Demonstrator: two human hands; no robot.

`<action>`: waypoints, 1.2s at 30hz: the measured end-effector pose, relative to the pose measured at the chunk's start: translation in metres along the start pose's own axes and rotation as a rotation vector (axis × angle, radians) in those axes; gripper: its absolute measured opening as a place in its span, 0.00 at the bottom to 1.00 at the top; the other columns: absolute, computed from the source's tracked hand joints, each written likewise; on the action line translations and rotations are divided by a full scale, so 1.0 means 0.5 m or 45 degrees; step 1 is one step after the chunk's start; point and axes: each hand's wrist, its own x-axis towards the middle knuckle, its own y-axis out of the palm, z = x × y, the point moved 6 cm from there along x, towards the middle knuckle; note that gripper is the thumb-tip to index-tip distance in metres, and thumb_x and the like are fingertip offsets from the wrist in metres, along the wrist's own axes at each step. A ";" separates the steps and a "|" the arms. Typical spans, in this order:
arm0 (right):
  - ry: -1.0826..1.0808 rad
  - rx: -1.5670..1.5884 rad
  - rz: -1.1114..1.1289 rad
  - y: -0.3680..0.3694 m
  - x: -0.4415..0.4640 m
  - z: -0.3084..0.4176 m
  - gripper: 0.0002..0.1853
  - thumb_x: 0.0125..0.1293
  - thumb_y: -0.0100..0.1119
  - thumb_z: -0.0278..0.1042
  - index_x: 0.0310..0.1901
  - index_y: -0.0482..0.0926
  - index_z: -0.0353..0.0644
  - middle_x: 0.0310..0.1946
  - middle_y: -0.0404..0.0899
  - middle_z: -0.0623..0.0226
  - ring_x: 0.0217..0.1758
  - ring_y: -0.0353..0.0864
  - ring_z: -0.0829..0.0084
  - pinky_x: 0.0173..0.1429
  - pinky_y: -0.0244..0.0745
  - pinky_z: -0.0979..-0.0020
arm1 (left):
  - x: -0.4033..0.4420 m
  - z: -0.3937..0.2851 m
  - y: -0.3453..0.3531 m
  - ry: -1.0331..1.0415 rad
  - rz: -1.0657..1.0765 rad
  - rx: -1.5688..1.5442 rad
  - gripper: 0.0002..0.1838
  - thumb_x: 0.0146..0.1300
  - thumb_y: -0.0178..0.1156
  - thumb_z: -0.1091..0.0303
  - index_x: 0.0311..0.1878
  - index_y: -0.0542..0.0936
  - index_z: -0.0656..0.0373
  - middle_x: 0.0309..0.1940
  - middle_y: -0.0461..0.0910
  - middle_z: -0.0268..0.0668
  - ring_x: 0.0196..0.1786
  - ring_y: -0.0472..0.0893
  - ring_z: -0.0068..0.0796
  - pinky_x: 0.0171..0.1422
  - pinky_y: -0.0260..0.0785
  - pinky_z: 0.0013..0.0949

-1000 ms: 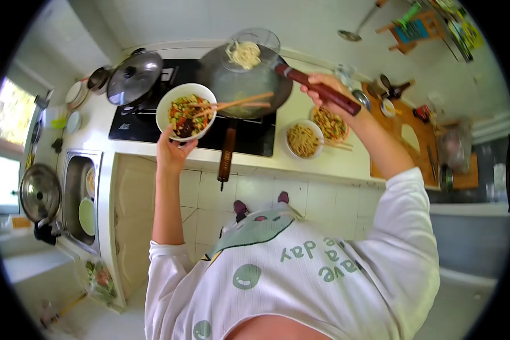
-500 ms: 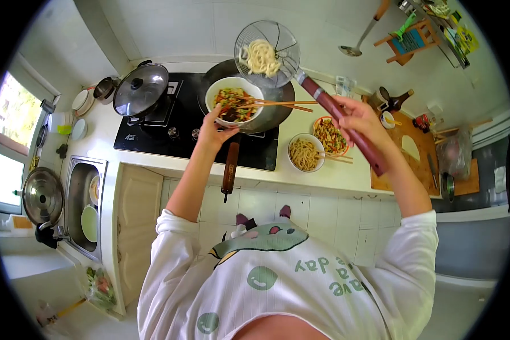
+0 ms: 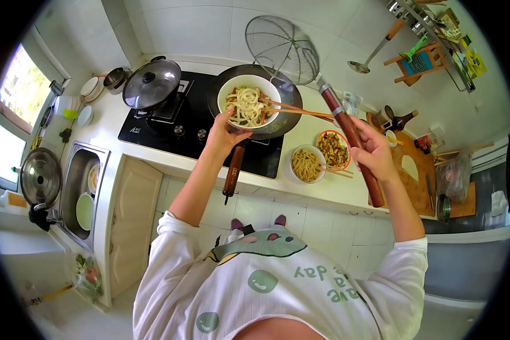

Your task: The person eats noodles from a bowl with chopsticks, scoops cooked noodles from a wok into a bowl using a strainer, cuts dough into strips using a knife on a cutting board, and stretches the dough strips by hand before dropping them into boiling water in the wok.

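Note:
My left hand (image 3: 225,134) holds a white bowl (image 3: 224,93) by its near rim, over the wok (image 3: 289,119). Pale noodles (image 3: 246,105) lie in the bowl on chopped vegetables. A pair of chopsticks (image 3: 300,111) rests in it, sticking out to the right. My right hand (image 3: 373,148) is wrapped round the wooden handle of a wire strainer (image 3: 286,51), whose basket is tilted up behind the bowl with no noodles in it. A second bowl of noodles (image 3: 306,165) and a plate of chopped vegetables (image 3: 333,149) stand on the counter to the right.
A lidded pan (image 3: 152,85) sits on the left of the black cooktop (image 3: 164,133). The wok handle (image 3: 232,173) juts over the counter edge. A cutting board (image 3: 408,147) with a knife (image 3: 430,190) lies at right. A sink (image 3: 79,187) is at left; a ladle (image 3: 360,67) hangs on the wall.
The noodles have gone from the strainer into the bowl. My left hand has carried the bowl to the right, over the wok. The strainer has tipped up and moved right.

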 end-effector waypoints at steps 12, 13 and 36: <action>-0.304 -0.650 -0.046 -0.052 0.095 -0.176 0.34 0.49 0.55 0.22 0.63 0.69 0.43 0.33 0.76 0.66 0.35 0.74 0.72 0.41 0.70 0.71 | -0.187 -0.083 -0.169 0.268 -0.361 -0.112 0.32 0.61 0.60 0.54 0.65 0.61 0.54 0.58 0.66 0.50 0.53 0.75 0.59 0.53 0.73 0.56; -0.499 -0.899 -0.061 -0.034 0.095 -0.173 0.33 0.48 0.55 0.22 0.62 0.71 0.44 0.31 0.76 0.64 0.35 0.75 0.68 0.42 0.70 0.70 | -0.210 -0.094 -0.185 0.314 -0.417 -0.121 0.31 0.61 0.59 0.55 0.65 0.61 0.54 0.58 0.66 0.50 0.54 0.74 0.58 0.54 0.73 0.56; -0.117 -1.105 -0.694 0.364 0.062 -0.387 0.36 0.46 0.59 0.22 0.62 0.70 0.50 0.35 0.73 0.58 0.36 0.75 0.57 0.41 0.73 0.63 | -0.134 -0.453 -0.994 0.578 -0.766 -0.605 0.24 0.57 0.62 0.64 0.57 0.70 0.56 0.56 0.68 0.49 0.55 0.72 0.52 0.59 0.70 0.58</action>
